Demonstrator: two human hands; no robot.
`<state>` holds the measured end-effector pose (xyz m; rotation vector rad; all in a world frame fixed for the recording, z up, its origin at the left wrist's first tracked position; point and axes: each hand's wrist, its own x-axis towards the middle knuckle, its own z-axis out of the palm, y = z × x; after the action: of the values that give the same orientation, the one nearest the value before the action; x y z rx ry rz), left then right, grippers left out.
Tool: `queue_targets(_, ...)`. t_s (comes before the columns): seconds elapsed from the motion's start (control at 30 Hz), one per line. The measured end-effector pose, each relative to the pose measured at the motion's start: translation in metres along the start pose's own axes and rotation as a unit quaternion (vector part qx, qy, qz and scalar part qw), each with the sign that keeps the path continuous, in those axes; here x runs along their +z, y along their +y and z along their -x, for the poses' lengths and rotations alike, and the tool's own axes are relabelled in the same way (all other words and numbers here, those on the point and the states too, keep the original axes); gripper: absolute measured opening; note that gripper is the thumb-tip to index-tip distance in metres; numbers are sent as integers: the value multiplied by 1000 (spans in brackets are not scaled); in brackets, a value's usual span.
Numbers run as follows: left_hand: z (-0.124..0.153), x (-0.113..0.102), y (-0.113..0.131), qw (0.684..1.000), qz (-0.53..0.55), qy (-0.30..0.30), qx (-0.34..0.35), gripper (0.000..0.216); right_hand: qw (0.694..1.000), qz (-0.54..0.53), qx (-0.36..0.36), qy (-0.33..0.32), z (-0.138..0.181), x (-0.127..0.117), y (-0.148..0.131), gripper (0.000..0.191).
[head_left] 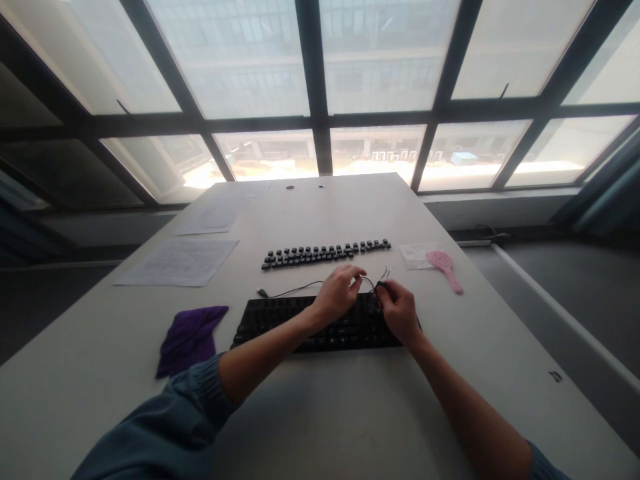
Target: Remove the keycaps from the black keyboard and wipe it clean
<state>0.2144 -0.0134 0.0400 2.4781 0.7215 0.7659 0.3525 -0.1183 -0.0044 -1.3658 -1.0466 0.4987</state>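
A black keyboard point(320, 333) lies on the table under my forearms. My right hand point(399, 310) is closed above its right end, pinching a small dark tool with thin wire prongs, which looks like a keycap puller point(386, 273). To its left hovers my left hand point(341, 291), fingers bent and apart, with nothing visible in it. A thin black cable point(295, 289) with a USB plug point(263, 293) passes behind my left hand toward the right one. Several removed black keycaps point(325, 253) stand in rows beyond the keyboard.
A purple cloth point(193, 339) lies left of the keyboard. Printed sheets point(177, 263) rest at the far left of the white table point(320, 413). At the right, a pink hairbrush point(445, 268) partly covers a clear plastic bag point(415, 256). Windows point(380, 60) stand beyond.
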Motion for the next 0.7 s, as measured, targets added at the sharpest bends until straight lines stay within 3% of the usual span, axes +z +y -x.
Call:
queue_targets(0.23, 40, 19, 12, 997, 58, -36, -42, 28, 995, 77, -33, -60, 3, -4, 1, 24)
queue_targets(0.6, 43, 30, 7, 996, 41, -75, -23, 5, 989, 102, -44, -100, 5, -4, 7, 22)
queue_targets(0.7, 42, 34, 3, 996, 36, -82, -27, 8, 989, 108, -54, -89, 7, -4, 7, 22)
